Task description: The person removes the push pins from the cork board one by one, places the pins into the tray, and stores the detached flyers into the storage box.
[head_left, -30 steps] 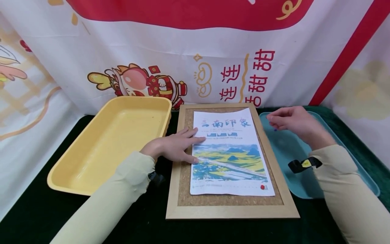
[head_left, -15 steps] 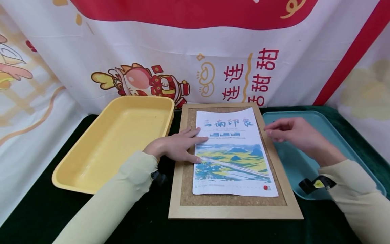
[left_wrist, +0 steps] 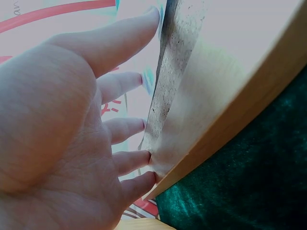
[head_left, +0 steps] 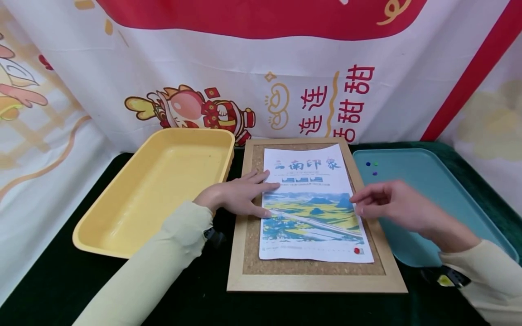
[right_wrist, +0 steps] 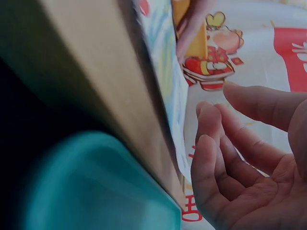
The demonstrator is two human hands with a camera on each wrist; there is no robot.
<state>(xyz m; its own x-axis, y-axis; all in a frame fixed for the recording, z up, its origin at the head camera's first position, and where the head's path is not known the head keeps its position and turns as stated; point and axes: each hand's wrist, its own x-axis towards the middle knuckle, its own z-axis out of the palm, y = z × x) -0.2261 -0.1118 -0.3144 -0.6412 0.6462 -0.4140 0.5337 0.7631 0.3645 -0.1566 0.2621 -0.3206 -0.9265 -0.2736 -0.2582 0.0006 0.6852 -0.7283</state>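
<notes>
1. Two bare hands are working over a rectangular cork board in a pale wooden frame (head_left: 318, 284), on which a white paper sheet with a blue-and-yellow landscape print (head_left: 314, 217) is lying.
2. The left hand (head_left: 236, 195) is resting on the sheet's left edge, fingers straight and spread apart.
3. The right hand (head_left: 393, 203) is hovering by the sheet's right edge, fingers curled, thumb near the forefinger; whether they are pinching anything, I cannot tell.
4. A red round spot (head_left: 357, 251) is marking the sheet's lower right corner; pin or print is hard to tell.
5. Judging by this, the step in hand is fastening the sheet while the left hand is steadying it; the next move seems to be calling for a precise fingertip placement inside the frame.
6. Three tiny blue and green round pieces (head_left: 368, 164) are lying near the far left corner of a teal shallow tray (head_left: 432, 185), whose left edge is running close along the board's right edge.
7. A yellow deep plastic tray (head_left: 163, 190) is standing near the board's left edge, leaving little sideways room; dark green velvety cloth (head_left: 195, 299) is spreading before the board's near edge.
</notes>
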